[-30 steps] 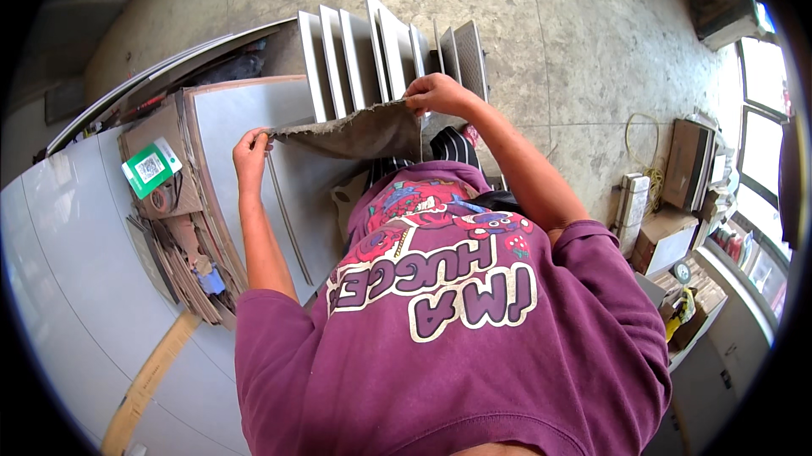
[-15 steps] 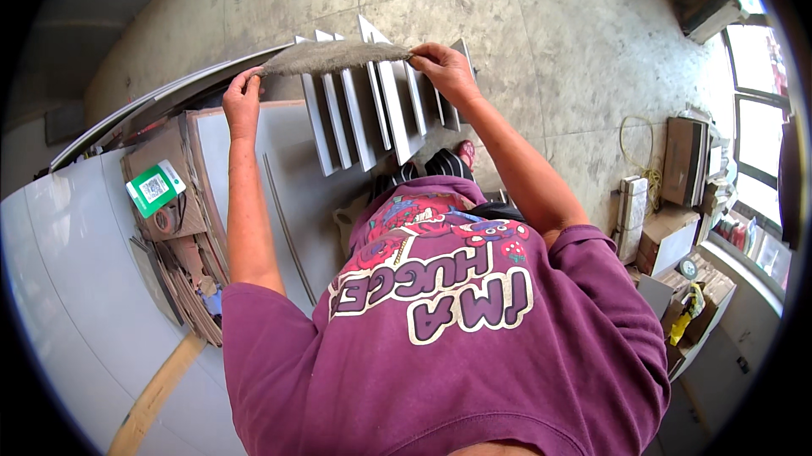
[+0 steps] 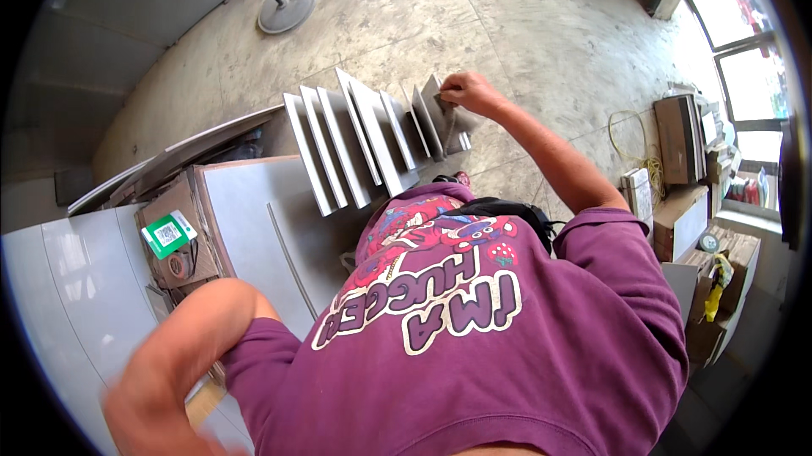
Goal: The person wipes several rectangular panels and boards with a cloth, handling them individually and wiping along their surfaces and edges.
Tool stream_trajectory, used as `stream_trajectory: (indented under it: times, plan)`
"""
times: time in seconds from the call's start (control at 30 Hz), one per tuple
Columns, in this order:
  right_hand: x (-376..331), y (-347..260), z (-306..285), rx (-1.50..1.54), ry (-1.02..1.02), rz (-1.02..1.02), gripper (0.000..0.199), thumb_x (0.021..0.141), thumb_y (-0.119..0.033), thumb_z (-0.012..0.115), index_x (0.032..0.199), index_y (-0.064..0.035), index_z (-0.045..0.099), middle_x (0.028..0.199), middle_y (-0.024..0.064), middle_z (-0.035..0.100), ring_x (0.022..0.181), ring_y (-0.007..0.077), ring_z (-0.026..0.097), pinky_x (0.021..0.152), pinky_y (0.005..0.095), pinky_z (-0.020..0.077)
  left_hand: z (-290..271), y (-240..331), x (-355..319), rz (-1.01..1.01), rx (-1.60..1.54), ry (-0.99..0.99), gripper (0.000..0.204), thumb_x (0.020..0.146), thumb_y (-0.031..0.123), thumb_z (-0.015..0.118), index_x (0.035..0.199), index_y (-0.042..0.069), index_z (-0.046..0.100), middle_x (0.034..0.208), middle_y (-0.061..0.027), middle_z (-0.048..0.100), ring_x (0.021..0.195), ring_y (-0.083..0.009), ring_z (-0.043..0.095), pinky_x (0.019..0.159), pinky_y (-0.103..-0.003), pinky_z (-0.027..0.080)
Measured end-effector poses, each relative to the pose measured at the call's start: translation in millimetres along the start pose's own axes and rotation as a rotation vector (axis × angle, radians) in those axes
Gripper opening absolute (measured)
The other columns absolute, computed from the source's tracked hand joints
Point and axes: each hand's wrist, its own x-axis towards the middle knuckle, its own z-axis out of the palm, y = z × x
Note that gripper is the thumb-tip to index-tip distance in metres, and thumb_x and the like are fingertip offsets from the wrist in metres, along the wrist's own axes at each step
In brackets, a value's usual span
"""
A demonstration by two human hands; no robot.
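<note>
My right hand (image 3: 471, 94) is closed, pinching a grey cloth (image 3: 458, 123) that hangs down, smeared by motion. The cloth is beside the right end of a row of several thin, pale grey panels (image 3: 370, 134), which stand on edge with gaps between them. At the lower left my left arm is bent back toward me. My left hand (image 3: 173, 435) is blurred and partly cut off by the lower edge, so its fingers do not show clearly.
A large grey board (image 3: 258, 194) with a thin rod (image 3: 292, 257) lies left of my body. Brown cardboard (image 3: 182, 194) bears a green-and-white card (image 3: 167, 234) and a tape roll (image 3: 181, 264). Cartons (image 3: 679, 219) stand at the right, a round stand base (image 3: 286, 9) far off.
My left hand has let go of the cloth and swung back to the lower left. The cloth, stretched between both hands before, now hangs from my right hand. The view has shifted.
</note>
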Motion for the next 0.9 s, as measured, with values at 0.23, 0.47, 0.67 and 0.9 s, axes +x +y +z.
stream_trajectory:
  times: [0.23, 0.47, 0.67, 0.9]
  plan:
    - [-75, 64, -43, 0.049, 0.035, 0.223, 0.02, 0.075, -0.016, 0.059, 0.085, 0.0001, 0.064, 0.067, 0.0055, 0.062, 0.059, 0.0105, 0.058, 0.055, 0.0242, 0.0472, 46, 33, 71, 0.426, -0.261, -0.168, 0.015, 0.066, -0.007, 0.052, 0.053, 0.0, 0.056, 0.051, -0.0043, 0.055, 0.054, -0.0192, 0.059, 0.058, -0.025, 0.05]
    - [-126, 151, -4, 0.273, 0.248, 0.401, 0.019, 0.07, -0.017, 0.06, 0.08, -0.0019, 0.065, 0.059, 0.0061, 0.061, 0.051, 0.0111, 0.058, 0.049, 0.0256, 0.0468, 62, 35, 88, 0.472, -0.213, -0.292, 0.015, 0.067, -0.006, 0.052, 0.054, 0.0, 0.056, 0.052, -0.0045, 0.056, 0.055, -0.0193, 0.059, 0.058, -0.025, 0.05]
    - [-148, 156, 13, 0.368, 0.233, 0.47, 0.017, 0.073, -0.015, 0.06, 0.081, -0.0007, 0.064, 0.062, 0.0048, 0.06, 0.052, 0.0104, 0.056, 0.048, 0.0229, 0.0446, 73, 30, 101, 0.531, -0.218, -0.347, 0.015, 0.067, -0.006, 0.052, 0.055, 0.0, 0.057, 0.052, -0.0046, 0.056, 0.055, -0.0193, 0.059, 0.058, -0.025, 0.05]
    - [-147, 151, 6, 0.412, 0.207, 0.468, 0.019, 0.072, -0.015, 0.06, 0.083, -0.0003, 0.064, 0.062, 0.0061, 0.061, 0.053, 0.0117, 0.057, 0.049, 0.0242, 0.0462, 80, 31, 107, 0.546, -0.191, -0.37, 0.015, 0.068, -0.006, 0.052, 0.055, 0.001, 0.057, 0.053, -0.0047, 0.056, 0.055, -0.0194, 0.059, 0.058, -0.025, 0.05]
